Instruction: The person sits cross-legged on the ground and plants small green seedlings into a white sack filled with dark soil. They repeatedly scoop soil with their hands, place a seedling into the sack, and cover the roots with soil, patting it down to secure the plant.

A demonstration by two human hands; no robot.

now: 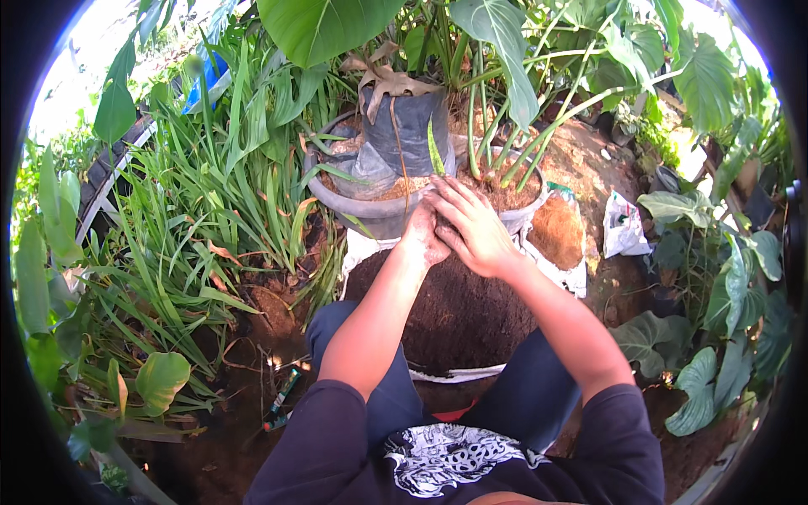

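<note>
My left hand (424, 235) and my right hand (475, 228) meet in front of me, with the right laid over the left. Dark soil smears the fingers of both. A narrow pointed green leaf (435, 151) rises just beyond the fingertips; whether it is held between them cannot be made out. The overlapping palms hide whatever may lie inside. Beneath the hands, between my knees, spreads a heap of dark soil (464, 315) in an opened white sack (456, 377).
Beyond the hands stands a wide grey tub (366, 211) holding a black grow bag (407, 132) and thick plant stems (476, 136). To the right are brown fibre (558, 233) in a bag and a crumpled white plastic bag (623, 227). Dense strappy leaves (208, 196) crowd the left.
</note>
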